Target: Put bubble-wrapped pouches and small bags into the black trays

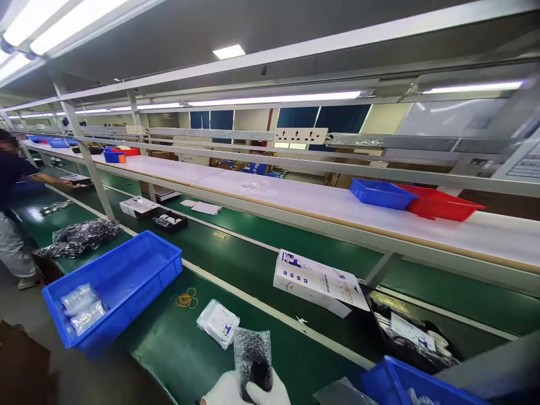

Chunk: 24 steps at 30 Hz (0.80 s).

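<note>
A bubble-wrap pouch (253, 351) with something dark inside stands at the bottom middle, raised above the green bench. My right hand (274, 391), in a white glove, is closed round its lower end with the thumb across the front. My left hand (223, 389), also white-gloved, presses on the pouch's left side; its fingertips are hidden behind it. Just beyond lies a stack of white printed cards in clear plastic (218, 324). Several yellow rubber bands (185, 298) lie to the left of the stack.
A blue bin (147, 281) with clear packets stands left, another blue bin (390, 377) lower right. On the dark belt are a white printed box (318, 279) and an open black box (409, 332). A shelf (295, 197) runs above. A person (12, 208) stands far left.
</note>
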{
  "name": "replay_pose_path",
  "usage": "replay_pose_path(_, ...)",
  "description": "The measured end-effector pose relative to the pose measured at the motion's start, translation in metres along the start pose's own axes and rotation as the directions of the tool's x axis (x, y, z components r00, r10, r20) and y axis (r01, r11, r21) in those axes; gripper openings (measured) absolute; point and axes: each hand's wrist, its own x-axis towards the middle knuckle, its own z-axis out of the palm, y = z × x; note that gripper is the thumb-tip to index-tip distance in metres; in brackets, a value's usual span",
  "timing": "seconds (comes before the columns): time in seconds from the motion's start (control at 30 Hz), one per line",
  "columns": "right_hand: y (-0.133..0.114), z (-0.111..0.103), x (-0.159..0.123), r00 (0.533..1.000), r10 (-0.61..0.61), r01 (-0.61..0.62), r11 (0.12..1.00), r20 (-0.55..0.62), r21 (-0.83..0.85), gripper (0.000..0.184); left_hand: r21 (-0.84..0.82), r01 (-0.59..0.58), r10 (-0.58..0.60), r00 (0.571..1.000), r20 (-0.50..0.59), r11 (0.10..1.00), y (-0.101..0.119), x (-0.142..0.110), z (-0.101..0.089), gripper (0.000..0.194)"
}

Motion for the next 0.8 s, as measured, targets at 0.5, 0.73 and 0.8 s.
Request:
replay_pose_path(0.5,-0.005,-0.032,-0.020,0.997,0.020,0.013,0.905,-0.074,0.424,0.061,0.331,-0.241,0.315,0.930,-0.189,0.912,-0.010,0.018,-0.010,0.057)
replay_pose_path(0.73,0.006,-0.026,-0.017,0.997,0.010,0.002,0.987,-0.077,0.160,0.051,0.493,-0.142,0.284,0.932,-0.226,0.858,-0.015,0.021,-0.018,0.020)
replay_pose_path(0.8,0.011,-0.021,-0.020,0.999,0.016,-0.009,0.990,-0.050,0.138,0.049,0.450,-0.156,0.270,0.942,-0.199,0.879,-0.016,0.015,-0.017,0.024)
